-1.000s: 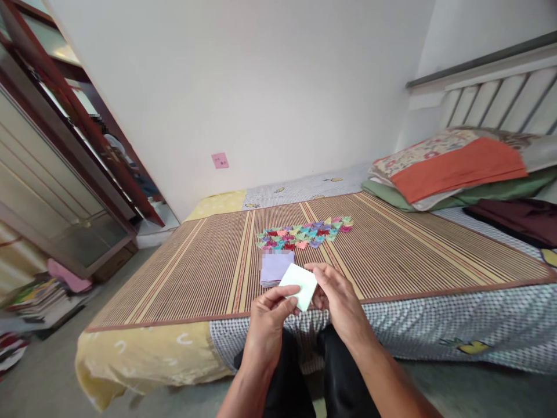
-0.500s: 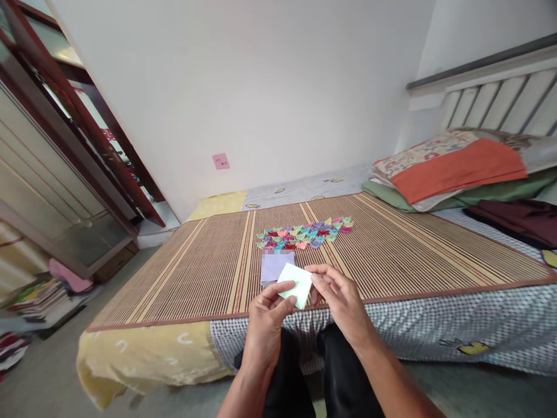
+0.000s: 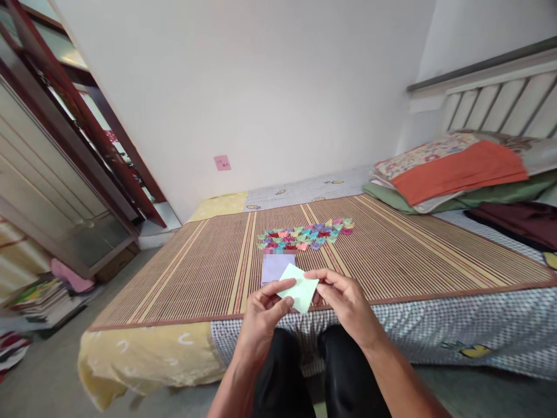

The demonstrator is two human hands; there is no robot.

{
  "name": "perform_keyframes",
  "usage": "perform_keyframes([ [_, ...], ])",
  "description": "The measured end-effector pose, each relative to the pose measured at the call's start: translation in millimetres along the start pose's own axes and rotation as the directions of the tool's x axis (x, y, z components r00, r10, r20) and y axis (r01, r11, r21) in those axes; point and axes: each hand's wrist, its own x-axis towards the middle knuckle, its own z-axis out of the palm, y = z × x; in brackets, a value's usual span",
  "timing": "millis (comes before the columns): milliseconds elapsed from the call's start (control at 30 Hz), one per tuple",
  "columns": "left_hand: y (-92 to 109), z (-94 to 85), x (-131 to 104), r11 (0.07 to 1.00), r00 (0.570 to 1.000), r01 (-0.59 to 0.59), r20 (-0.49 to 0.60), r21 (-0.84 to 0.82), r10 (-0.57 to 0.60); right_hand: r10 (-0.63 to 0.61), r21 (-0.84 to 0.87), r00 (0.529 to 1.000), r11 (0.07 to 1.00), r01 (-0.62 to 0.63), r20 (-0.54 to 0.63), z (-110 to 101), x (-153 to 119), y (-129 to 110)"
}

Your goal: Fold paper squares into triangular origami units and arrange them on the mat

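A pale green paper (image 3: 299, 290) is held up between both hands above the front edge of the striped mat. My left hand (image 3: 266, 307) pinches its left side, thumb and fingers closed on it. At its right corner, my right hand (image 3: 342, 293) grips the paper between thumb and fingers. Behind the paper lies a stack of purple paper (image 3: 275, 268), partly covered by it. Just beyond the stack, several small folded paper pieces (image 3: 307, 235) in many colours are laid out in rows.
The striped mat (image 3: 209, 261) covers a bed against a white wall. Folded bedding (image 3: 461, 168) and dark red cloth (image 3: 517, 220) are at the right. Magazines (image 3: 41, 299) lie low at the left, near a cabinet.
The green paper now looks wider and more spread to the right, with its lower corner slightly lower. My right hand has moved slightly right and down with the paper's corner.
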Motion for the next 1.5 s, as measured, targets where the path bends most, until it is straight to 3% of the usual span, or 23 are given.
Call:
perform_keyframes([
  [133,2,-4.0,1,0.999,0.999,0.009,0.045,-0.036,-0.007,0.055,0.066,0.995,0.996,-0.061,0.087,-4,0,2],
  [500,1,-9.8,5,1.0,0.993,0.023,0.113,-0.001,-0.023,0.004,0.036,0.997,0.999,-0.007,0.072,-8,2,8],
  [1000,1,2.3,4,1.0,0.999,0.016,0.031,-0.016,-0.016,-0.023,-0.061,0.997,0.998,0.027,0.067,-7,1,4],
  [1267,-4,9.2,3,0.994,0.996,-0.052,-0.066,0.094,0.059,-0.075,-0.126,0.991,0.988,0.089,0.112,-4,2,2],
  [1500,-6,11.7,0,0.98,0.99,-0.08,-0.098,0.182,0.099,-0.113,-0.121,0.992,0.985,0.119,0.057,0,2,8],
])
